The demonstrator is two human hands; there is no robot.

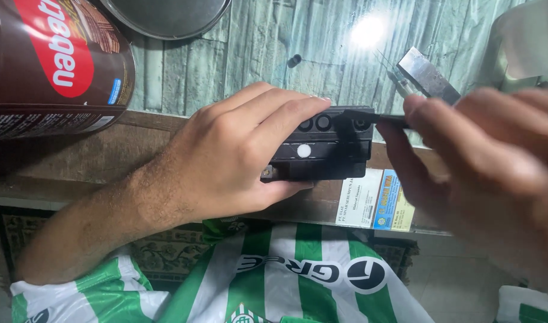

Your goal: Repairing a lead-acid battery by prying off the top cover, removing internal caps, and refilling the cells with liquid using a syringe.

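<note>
— At the bench (pixel 166 143) edge, left hand (pixel 238 152) grips the black box (pixel 328 149); right hand (pixel 483 167) pinches a thin black tool (pixel 381 118).
— A tool slip could jab those fingers, or tip the box off.

Black box (pixel 325 146): small, rectangular, dark plastic; two round holes side by side and a third further right along its top edge, a white round dot on its face, a bit of metal at its lower left corner.
Pose: lying flat, long side across the view.
Place: at the front edge of the bench, held from the left.
Black tool (pixel 378 118): thin, dark, flat; its tip rests at the box's right-hand hole.
</note>
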